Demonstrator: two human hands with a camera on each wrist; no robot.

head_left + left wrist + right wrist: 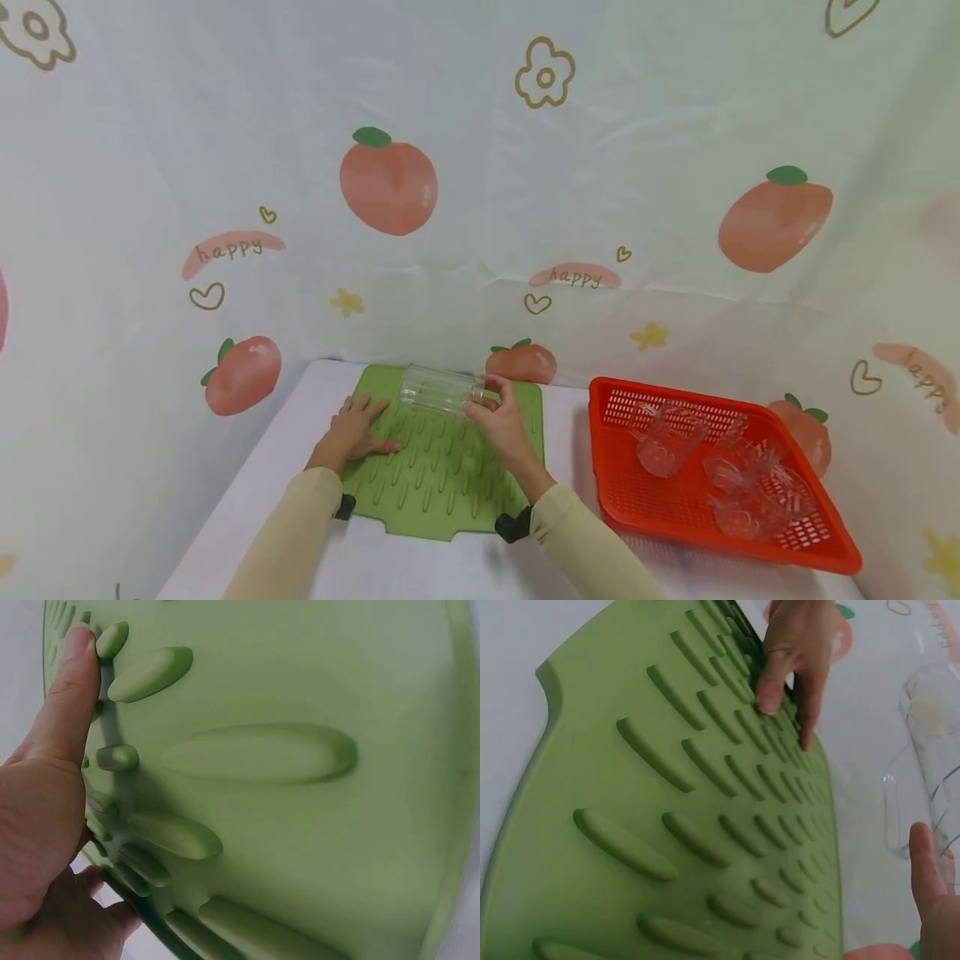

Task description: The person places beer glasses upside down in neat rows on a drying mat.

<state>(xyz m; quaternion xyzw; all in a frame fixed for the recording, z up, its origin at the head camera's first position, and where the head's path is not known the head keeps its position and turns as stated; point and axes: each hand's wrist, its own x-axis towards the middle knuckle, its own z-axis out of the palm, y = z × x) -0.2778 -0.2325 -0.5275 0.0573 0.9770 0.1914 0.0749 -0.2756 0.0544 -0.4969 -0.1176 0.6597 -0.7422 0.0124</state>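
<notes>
A clear mug (pixel 441 390) lies on its side at the far part of a green ridged mat (pixel 431 475). My right hand (pixel 501 421) grips its right end between thumb and fingers. In the right wrist view the mug's handle (pixel 890 814) shows near the right thumb (pixel 926 862). My left hand (pixel 354 432) rests on the mat's left side with fingers spread. Seen from the left wrist, the left thumb (pixel 73 682) lies straight along the ridges, while the other fingers are partly hidden below it.
Right of the mat stands a red perforated basket (pixel 637 500) holding several clear mugs (pixel 667 446). A white cloth covers the table (pixel 247 517). Behind hangs a white curtain (pixel 465 275) printed with fruit and flowers.
</notes>
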